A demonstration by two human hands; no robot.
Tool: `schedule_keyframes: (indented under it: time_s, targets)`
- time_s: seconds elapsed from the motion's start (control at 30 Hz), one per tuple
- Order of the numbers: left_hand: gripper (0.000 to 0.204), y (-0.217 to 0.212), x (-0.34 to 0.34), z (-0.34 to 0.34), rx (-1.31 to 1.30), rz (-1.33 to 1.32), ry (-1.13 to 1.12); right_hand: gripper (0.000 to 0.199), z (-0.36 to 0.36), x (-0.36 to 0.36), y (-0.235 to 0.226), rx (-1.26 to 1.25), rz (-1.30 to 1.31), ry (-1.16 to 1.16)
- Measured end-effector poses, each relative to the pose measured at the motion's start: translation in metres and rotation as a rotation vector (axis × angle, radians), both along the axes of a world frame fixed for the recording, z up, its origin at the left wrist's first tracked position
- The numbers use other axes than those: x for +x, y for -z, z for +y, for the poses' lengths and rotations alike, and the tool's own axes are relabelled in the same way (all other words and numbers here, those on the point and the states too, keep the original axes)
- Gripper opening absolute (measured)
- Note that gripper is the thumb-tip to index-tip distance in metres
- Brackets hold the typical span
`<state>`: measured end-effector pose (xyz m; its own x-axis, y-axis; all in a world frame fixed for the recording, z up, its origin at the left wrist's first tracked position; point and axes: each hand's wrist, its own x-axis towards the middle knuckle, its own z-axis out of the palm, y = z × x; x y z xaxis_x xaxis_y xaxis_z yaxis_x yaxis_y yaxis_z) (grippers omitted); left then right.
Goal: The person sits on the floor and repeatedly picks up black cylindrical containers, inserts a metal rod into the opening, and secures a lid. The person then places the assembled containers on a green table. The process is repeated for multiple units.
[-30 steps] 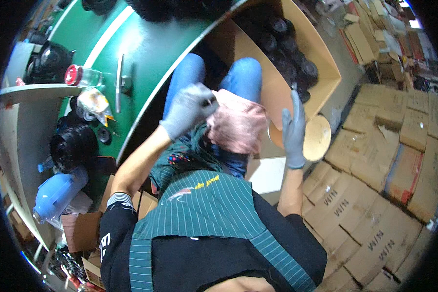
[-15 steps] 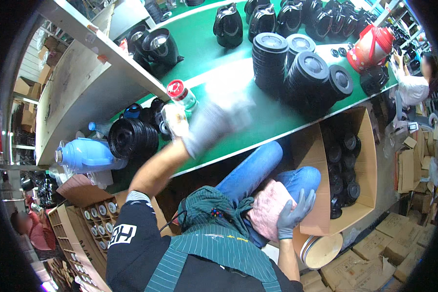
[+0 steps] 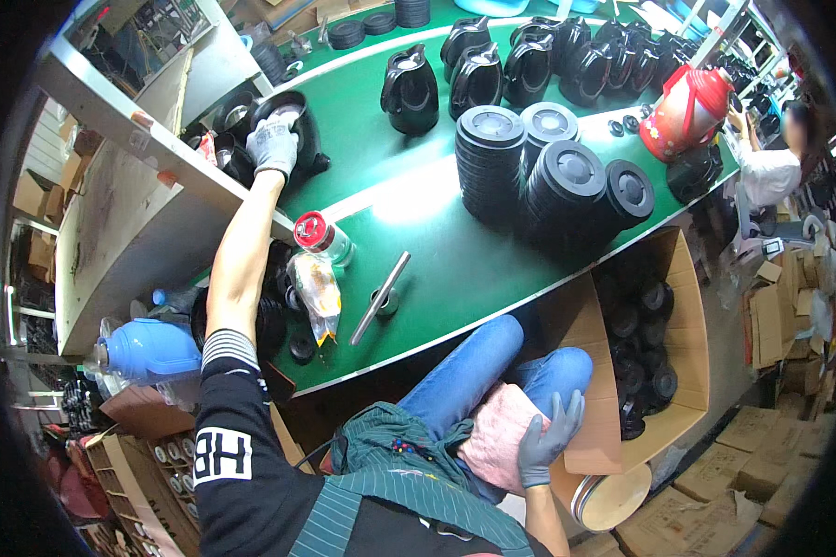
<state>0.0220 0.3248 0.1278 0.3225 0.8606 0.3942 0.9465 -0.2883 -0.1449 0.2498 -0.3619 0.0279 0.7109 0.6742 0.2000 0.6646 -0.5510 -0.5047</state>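
My left hand (image 3: 274, 142), in a pale grey glove, stretches to the far left of the green table. Its fingers are curled over the rim of a black jug body (image 3: 308, 153). My right hand (image 3: 550, 441), also gloved, rests with fingers outstretched against a pink cloth (image 3: 502, 436) on my lap; nothing shows gripped in it. A metal rod (image 3: 381, 299) slants up from the table nearer to me, by a short metal cylinder (image 3: 390, 301). Left of it lie a clear jar with a red lid (image 3: 314, 232) and a plastic bag (image 3: 316, 290).
Stacked black discs (image 3: 492, 162) stand mid-table, black jugs (image 3: 409, 90) behind. A red thermos (image 3: 687, 111) is at the right, a light blue one (image 3: 153, 351) at the left. A shelf post (image 3: 172, 148) crosses near my left arm. An open carton (image 3: 678, 381) stands right of my knees.
My left hand has swung away from the near table, up and left to the black jug body. The metal rod and cylinder now show where it was blurred. My right hand stays at the cloth.
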Motion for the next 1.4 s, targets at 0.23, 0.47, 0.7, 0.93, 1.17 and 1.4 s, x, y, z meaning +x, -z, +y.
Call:
schedule_keyframes:
  time_s: [0.23, 0.47, 0.7, 0.93, 1.17, 1.4]
  targets:
    - [0.035, -0.111, 0.010, -0.122, 0.026, -0.241, 0.659, 0.073, 0.020, 0.005, -0.032, -0.031, -0.101, -0.058]
    - [0.029, -0.144, 0.003, -0.285, -0.320, -0.304, 1.185, 0.078, 0.150, 0.015, -0.156, 0.554, -0.157, -0.652]
    - [0.034, -0.114, -0.012, -0.373, -0.648, -0.267, 1.427, 0.049, 0.112, 0.003, -0.163, 0.299, 0.234, -1.058]
    - [0.078, -0.008, -0.065, -0.398, -0.680, -0.707, 0.958, 0.032, 0.053, -0.022, -0.144, 0.514, 0.692, -0.446]
    - [0.049, 0.049, -0.039, -0.445, -0.865, -1.394, 0.618, 0.066, 0.073, -0.048, -0.179, 0.307, 1.046, -0.200]
    - [0.053, 0.151, -0.071, -0.408, -1.643, -1.739, 0.550, 0.032, 0.130, 0.010, -0.176, -0.089, 0.841, -0.785]
